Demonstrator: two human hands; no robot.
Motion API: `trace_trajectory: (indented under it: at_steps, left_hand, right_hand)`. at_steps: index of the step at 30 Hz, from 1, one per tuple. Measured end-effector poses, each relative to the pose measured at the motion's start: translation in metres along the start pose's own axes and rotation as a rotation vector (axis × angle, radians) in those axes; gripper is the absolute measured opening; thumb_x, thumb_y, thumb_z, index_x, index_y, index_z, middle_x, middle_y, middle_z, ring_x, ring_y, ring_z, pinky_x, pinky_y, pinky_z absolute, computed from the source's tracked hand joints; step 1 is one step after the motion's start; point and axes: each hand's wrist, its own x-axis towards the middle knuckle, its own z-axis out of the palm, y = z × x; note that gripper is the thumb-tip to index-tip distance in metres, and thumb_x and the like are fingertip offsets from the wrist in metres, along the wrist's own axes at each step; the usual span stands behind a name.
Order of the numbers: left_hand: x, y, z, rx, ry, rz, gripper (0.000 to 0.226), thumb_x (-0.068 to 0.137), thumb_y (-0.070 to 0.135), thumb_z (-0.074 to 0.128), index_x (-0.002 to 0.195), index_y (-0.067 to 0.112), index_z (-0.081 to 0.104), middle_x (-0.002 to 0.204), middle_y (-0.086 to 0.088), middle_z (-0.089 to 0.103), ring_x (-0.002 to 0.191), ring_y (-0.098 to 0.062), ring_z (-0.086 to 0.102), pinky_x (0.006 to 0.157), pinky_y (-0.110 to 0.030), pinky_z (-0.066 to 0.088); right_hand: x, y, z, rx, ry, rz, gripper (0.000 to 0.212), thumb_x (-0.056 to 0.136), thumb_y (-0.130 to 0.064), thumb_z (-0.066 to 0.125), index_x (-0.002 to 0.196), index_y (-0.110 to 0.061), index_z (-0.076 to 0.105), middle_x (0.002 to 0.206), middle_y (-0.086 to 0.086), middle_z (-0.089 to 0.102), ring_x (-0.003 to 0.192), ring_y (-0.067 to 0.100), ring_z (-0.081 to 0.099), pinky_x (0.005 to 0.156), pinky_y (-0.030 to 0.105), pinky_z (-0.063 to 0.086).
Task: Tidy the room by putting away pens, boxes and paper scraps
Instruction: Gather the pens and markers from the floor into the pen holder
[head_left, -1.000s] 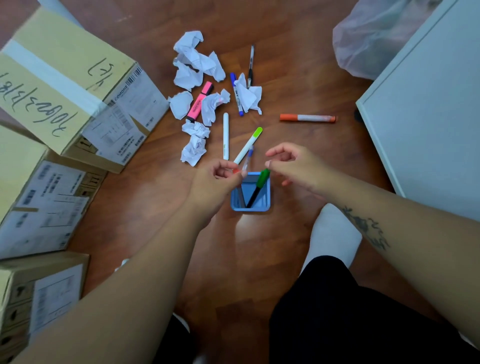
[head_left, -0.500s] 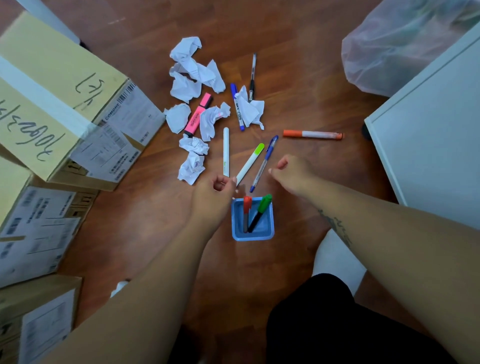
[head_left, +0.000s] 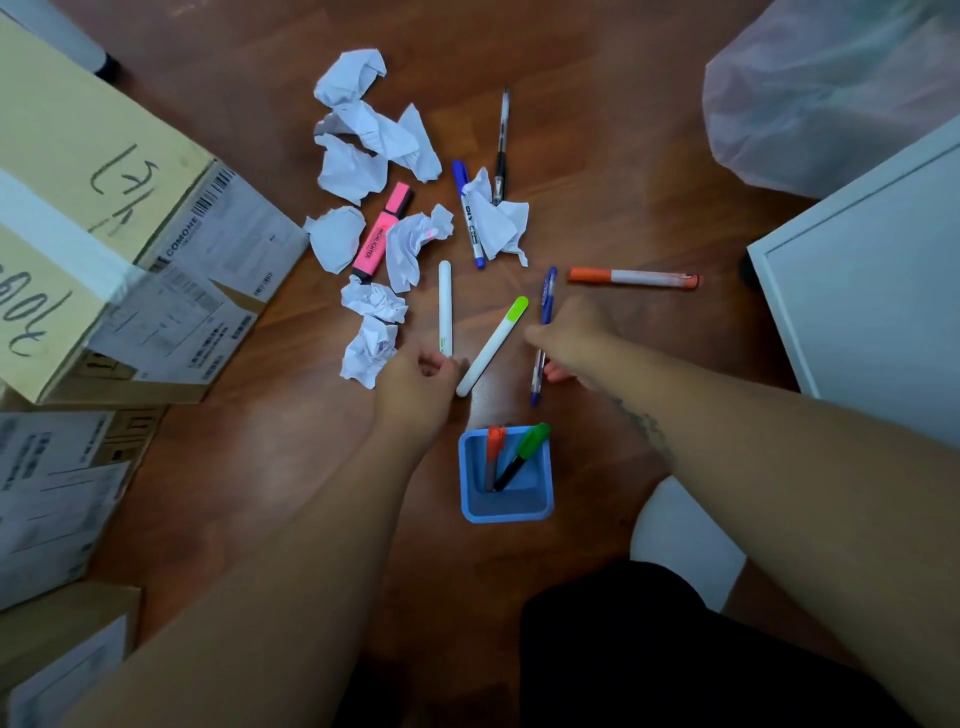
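Note:
A blue square pen holder stands on the wood floor and holds an orange-capped marker and a green-capped marker. My right hand lies across a blue pen with its fingers closed around it. My left hand is curled, fingertips by the near end of a white pen. A white marker with a green cap lies between my hands. Farther off lie an orange marker, a pink highlighter, a blue marker, a black pen and several crumpled paper scraps.
Cardboard boxes are stacked along the left. A white cabinet stands at the right, with a translucent plastic bag behind it. My knee in black cloth and a white sock are near the holder.
My left hand let the orange-capped marker drop into the holder and moved toward the white pen. My right hand reached forward onto the blue pen, which has turned more upright in view.

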Motion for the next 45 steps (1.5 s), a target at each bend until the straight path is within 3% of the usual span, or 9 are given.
trace_trajectory:
  at_steps: [4,8,12,22,27,32,37,41,45]
  left_hand:
    - [-0.034,-0.007,-0.015,-0.159,-0.162,0.002,0.018,0.094,0.031,0.061,0.081,0.018,0.065,0.086,-0.001,0.075,0.080,-0.019,0.066,0.074,-0.036,0.054]
    - [-0.076,-0.027,-0.022,-0.174,-0.244,0.077,0.018,0.100,0.029,0.055,0.100,0.020,0.070,0.099,0.006,0.075,0.100,-0.018,0.068,0.088,-0.037,0.056]
    - [-0.094,-0.033,-0.016,-0.141,-0.192,0.162,0.021,0.103,0.018,0.049,0.112,0.019,0.067,0.098,0.009,0.070,0.084,0.010,0.064,0.066,-0.007,0.047]
    - [-0.099,-0.042,-0.007,-0.141,-0.102,0.193,0.021,0.103,0.019,0.050,0.098,0.034,0.064,0.090,0.014,0.069,0.077,0.008,0.065,0.066,-0.018,0.057]
    - [-0.084,-0.045,-0.010,-0.191,-0.025,0.091,0.025,0.095,0.038,0.051,0.091,0.024,0.071,0.089,0.000,0.076,0.088,-0.025,0.072,0.080,-0.052,0.059]
    - [-0.045,-0.024,-0.012,-0.110,0.117,0.133,0.021,0.097,0.022,0.056,0.077,0.026,0.063,0.062,0.014,0.066,0.059,0.002,0.061,0.073,-0.041,0.060]
    - [-0.002,-0.003,-0.006,0.112,0.051,0.167,0.015,0.097,0.025,0.057,0.104,0.015,0.065,0.091,0.006,0.063,0.077,-0.006,0.058,0.066,-0.022,0.048]
    - [0.021,0.008,0.007,0.287,0.066,0.160,0.027,0.094,0.025,0.060,0.114,0.008,0.060,0.103,-0.009,0.065,0.094,-0.024,0.062,0.080,-0.037,0.053]
    - [0.035,0.013,0.016,0.394,0.111,0.151,0.025,0.092,0.024,0.063,0.102,0.002,0.058,0.100,-0.018,0.066,0.092,-0.033,0.063,0.069,-0.035,0.045]
  right_hand:
    - [-0.030,-0.012,-0.025,0.370,-0.186,-0.119,0.022,0.091,-0.012,0.062,0.078,-0.013,0.046,0.083,0.017,0.061,0.060,0.022,0.066,0.059,0.031,0.061]
    - [-0.064,-0.017,-0.053,0.459,-0.259,-0.273,0.011,0.091,-0.005,0.058,0.091,-0.016,0.055,0.093,0.016,0.064,0.073,0.025,0.068,0.074,0.041,0.061]
    - [-0.090,-0.014,-0.057,0.281,-0.375,-0.373,0.016,0.092,-0.007,0.059,0.099,-0.021,0.061,0.099,0.015,0.069,0.081,0.022,0.071,0.084,0.041,0.057]
    - [-0.110,0.012,-0.049,-0.231,-0.521,-0.483,0.024,0.087,-0.024,0.070,0.111,-0.022,0.068,0.096,-0.009,0.067,0.086,0.002,0.065,0.076,0.018,0.049]
    - [-0.085,0.010,-0.047,-0.047,-0.403,-0.393,0.035,0.084,-0.053,0.066,0.108,-0.027,0.067,0.106,0.002,0.069,0.089,0.013,0.068,0.079,0.030,0.057]
    - [-0.030,0.013,-0.022,-0.125,-0.076,-0.370,0.013,0.087,-0.030,0.068,0.095,-0.021,0.066,0.089,0.006,0.066,0.083,0.025,0.062,0.073,0.035,0.050]
    - [-0.009,0.003,0.003,-0.307,-0.112,-0.440,0.027,0.092,-0.021,0.061,0.119,-0.018,0.063,0.098,0.003,0.059,0.090,0.020,0.056,0.077,0.025,0.042]
    - [-0.008,-0.004,0.017,-0.348,-0.196,-0.458,0.032,0.094,-0.024,0.058,0.125,-0.018,0.063,0.124,0.008,0.064,0.109,0.025,0.060,0.091,0.031,0.048]
    - [-0.006,-0.008,0.020,-0.411,-0.110,-0.463,0.025,0.093,-0.028,0.058,0.114,-0.017,0.065,0.120,0.013,0.060,0.100,0.028,0.060,0.081,0.031,0.047]
